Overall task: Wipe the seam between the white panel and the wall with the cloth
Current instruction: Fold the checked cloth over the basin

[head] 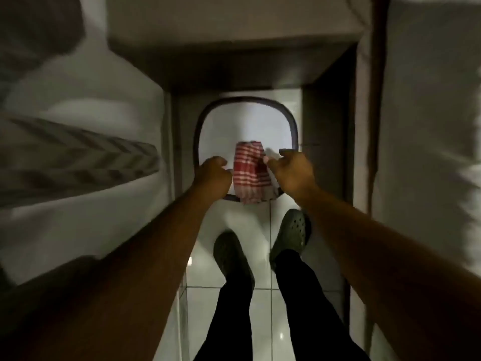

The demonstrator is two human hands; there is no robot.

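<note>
Both hands (214,173) (291,170) reach down beside the cloth (250,175).

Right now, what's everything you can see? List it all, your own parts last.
cloth: one, red and white checked, draped over the basin's near rim, between the hands
basin: one, white with dark rim, on the floor ahead of the feet
floor: white tiles, underfoot
panel: one, white, along the left, blurred
wall: grey-white, on the right
shoes: two, dark perforated clogs, on the tiles
legs: two, black trousers
left hand: curled at the basin rim, left of the cloth
right hand: at the cloth's right edge; grip unclear
</note>
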